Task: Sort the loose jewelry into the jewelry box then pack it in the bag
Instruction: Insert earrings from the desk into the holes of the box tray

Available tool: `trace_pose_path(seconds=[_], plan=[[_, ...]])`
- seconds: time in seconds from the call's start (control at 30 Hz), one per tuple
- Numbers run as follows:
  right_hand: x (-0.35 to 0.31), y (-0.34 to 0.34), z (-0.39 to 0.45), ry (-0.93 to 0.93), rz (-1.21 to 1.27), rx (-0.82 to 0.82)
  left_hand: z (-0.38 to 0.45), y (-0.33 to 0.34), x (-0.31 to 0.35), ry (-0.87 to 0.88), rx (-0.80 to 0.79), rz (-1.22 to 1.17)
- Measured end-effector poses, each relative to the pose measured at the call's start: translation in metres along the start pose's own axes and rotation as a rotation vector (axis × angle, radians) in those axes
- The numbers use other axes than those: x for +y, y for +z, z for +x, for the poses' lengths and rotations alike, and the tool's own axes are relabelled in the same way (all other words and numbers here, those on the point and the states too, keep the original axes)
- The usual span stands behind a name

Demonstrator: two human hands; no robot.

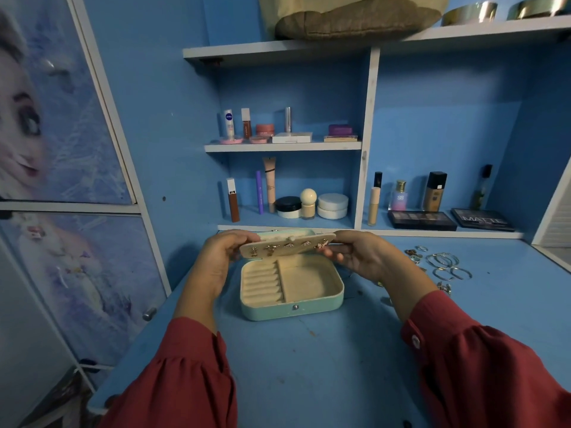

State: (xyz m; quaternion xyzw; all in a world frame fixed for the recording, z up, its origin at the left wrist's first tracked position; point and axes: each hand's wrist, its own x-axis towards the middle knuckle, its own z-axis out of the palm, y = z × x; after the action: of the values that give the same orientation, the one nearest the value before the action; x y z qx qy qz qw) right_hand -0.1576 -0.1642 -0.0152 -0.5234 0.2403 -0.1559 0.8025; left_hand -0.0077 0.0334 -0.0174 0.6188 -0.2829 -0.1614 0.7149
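Jewelry box: the mint-green jewelry box (292, 307) sat open on the blue desk (324, 366), directly below and between both hands, its cream lining showing ring rolls on the left side and a bare compartment on the right.
Earring panel: a cream earring panel (287, 246) studded with small gold earrings (321, 243) was held tilted over the box's far edge (whether it was hinged to the lid could not be told).
Left hand: the left hand (219, 257) gripped the panel's left end, fingers curled around it.
Right hand: the right hand (361, 254) pinched the panel's right end, fingertips underneath.
Loose jewelry: silver bangles (445, 264) and small rings (415, 253) lay scattered on the desk just right of the right hand.
Sleeves: dark red sleeves (482, 375) covered both forearms.
Shelves: cosmetics (309, 205) stood beyond the hands; eyeshadow palettes (421, 219) lay further right.
Bag: a tan cloth bag (355, 23) rested on the top shelf, well above the hands.
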Motion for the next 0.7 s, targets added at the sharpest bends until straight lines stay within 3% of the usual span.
trace_pose_path(seconds=[0.17,0.27,0.37,0.53,0.7], plan=[[0.001,-0.002,-0.001,0.037,0.025,0.006,-0.013,0.024,0.014,0.286,0.102,0.200],[0.002,-0.003,0.001,0.036,0.028,0.009,-0.026,0.043,0.015,0.779,0.266,0.522],[0.003,-0.004,0.004,0.035,0.036,-0.006,-0.043,0.075,0.009,1.071,0.109,0.690],[0.002,-0.009,0.008,0.101,-0.011,-0.086,-0.055,0.112,-0.020,0.972,-0.363,0.974],[0.002,-0.010,0.012,0.109,-0.049,-0.100,-0.057,0.120,-0.033,0.878,-0.460,1.306]])
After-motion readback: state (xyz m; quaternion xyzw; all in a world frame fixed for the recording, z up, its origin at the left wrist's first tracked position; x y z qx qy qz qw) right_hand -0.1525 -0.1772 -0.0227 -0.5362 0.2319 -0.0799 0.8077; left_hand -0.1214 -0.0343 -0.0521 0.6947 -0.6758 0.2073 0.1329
